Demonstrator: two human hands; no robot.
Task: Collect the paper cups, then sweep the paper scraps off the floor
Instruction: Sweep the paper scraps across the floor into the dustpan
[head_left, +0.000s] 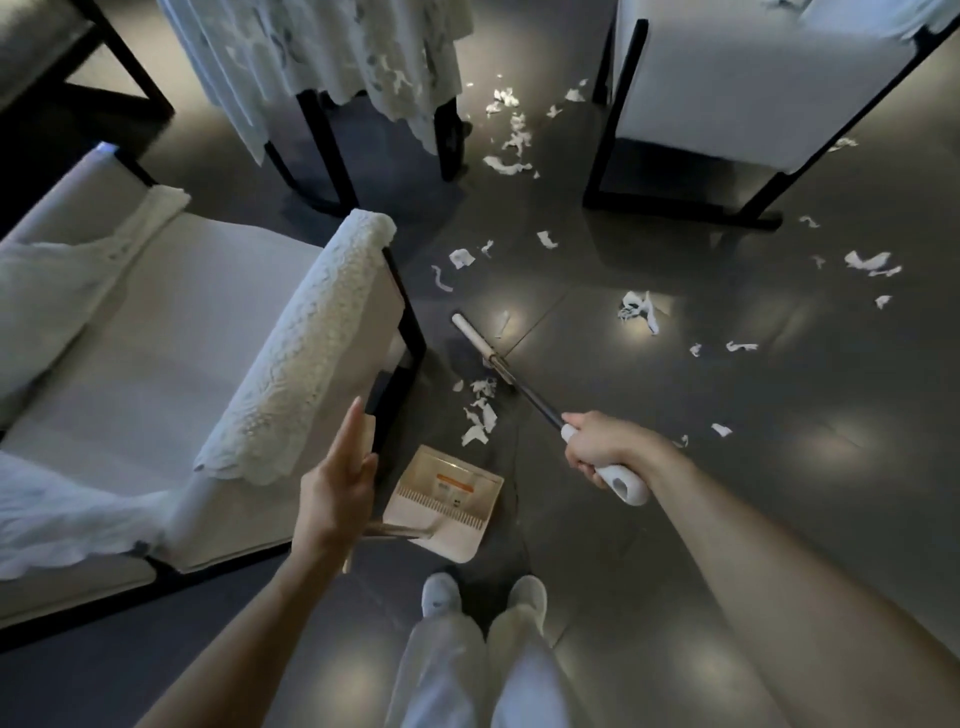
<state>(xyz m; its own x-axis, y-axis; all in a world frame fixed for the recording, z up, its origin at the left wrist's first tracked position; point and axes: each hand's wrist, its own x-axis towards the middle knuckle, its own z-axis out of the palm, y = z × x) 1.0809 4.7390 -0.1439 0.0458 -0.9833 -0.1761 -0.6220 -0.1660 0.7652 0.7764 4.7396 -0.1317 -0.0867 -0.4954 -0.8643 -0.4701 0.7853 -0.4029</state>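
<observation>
Scraps decide our next stroke. The nearest clump of paper scraps (480, 415) lies on the dark floor (727, 519) just below the centre of the frame, between the broom head (470, 335) above it and the dustpan (452, 499) below it.

Our right hand (592, 447), fingers curled tight round the white grip, holds the broom (524, 395). Its long axis slants from that hand, right of centre, up and to the left, so the head sits beyond the clump and a pull back toward us would drag the paper down the frame.

Our left hand (335, 483) holds the dustpan's upright handle, with the forefinger lying straight along it and the other fingers wrapped round. The pan stands just above our shoes (441, 592), and its mouth seems to face up the frame toward the clump. The right hand is the nearer of the two to the scraps.

More scraps lie scattered well apart across the right half and toward the top centre. Some sit near the legs of the cloth-draped table (332, 47) and the white chair (753, 78) in the upper right.

At the left, the armchair (156, 338) with its lace cover (311, 338) stands close, its dark frame just beside the pan, and we judge it could crowd the stroke. We see no paper cups.
</observation>
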